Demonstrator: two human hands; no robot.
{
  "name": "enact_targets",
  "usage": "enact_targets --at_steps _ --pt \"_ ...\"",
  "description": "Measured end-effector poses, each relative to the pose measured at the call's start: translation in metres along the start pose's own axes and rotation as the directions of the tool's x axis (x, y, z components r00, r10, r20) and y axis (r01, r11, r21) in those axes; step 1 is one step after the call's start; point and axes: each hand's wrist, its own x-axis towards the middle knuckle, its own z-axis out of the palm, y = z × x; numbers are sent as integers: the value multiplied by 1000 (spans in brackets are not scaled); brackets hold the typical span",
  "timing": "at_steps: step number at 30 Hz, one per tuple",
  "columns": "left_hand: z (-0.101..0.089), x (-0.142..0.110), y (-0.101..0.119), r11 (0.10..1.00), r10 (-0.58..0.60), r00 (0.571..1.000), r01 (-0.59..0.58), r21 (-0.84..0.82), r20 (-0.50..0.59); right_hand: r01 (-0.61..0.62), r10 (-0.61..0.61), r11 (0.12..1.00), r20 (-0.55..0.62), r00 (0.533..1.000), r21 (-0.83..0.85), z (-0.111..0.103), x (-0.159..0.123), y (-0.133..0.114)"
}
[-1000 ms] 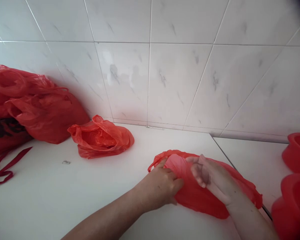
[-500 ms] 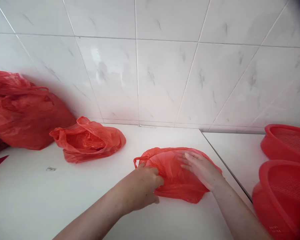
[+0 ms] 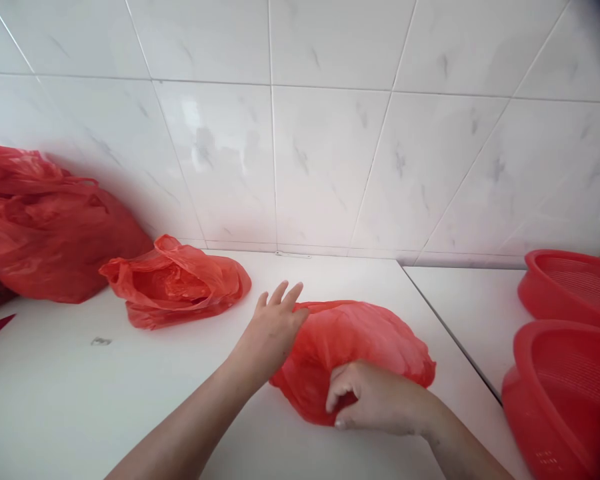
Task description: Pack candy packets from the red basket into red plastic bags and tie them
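Note:
A red plastic bag (image 3: 375,333) lies puffed on the white counter in front of me, its handles not clearly visible. My left hand (image 3: 275,333) is open at the bag's left edge, fingers spread and pointing up and away, with the thumb side against the plastic. At the bag's near side, my right hand (image 3: 370,397) has its fingers curled towards the thumb on the front edge of the plastic. Part of that grip is hidden. A second red plastic bag (image 3: 185,287), crumpled with its mouth open, sits to the left of my left hand.
A large, full red plastic bag (image 3: 65,233) leans against the tiled wall (image 3: 330,147) at the far left. Two red mesh baskets (image 3: 535,380) stand at the right, beyond a seam in the counter (image 3: 130,413). A small clear scrap (image 3: 101,341) lies at the left.
My right hand has come out from over the bag's middle to its near edge, fingers now curled. My left hand has lifted slightly away and spread. The bag has puffed and turned.

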Motion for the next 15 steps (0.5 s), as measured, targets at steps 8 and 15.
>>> enact_targets --at_steps 8,15 --pt "-7 -1 -13 977 -211 977 211 11 41 -31 40 998 -183 982 52 -5 -8 -14" --pt "-19 0 5 994 -20 901 -31 -109 -434 176 -154 984 -516 843 -7 -4 -20 -36"
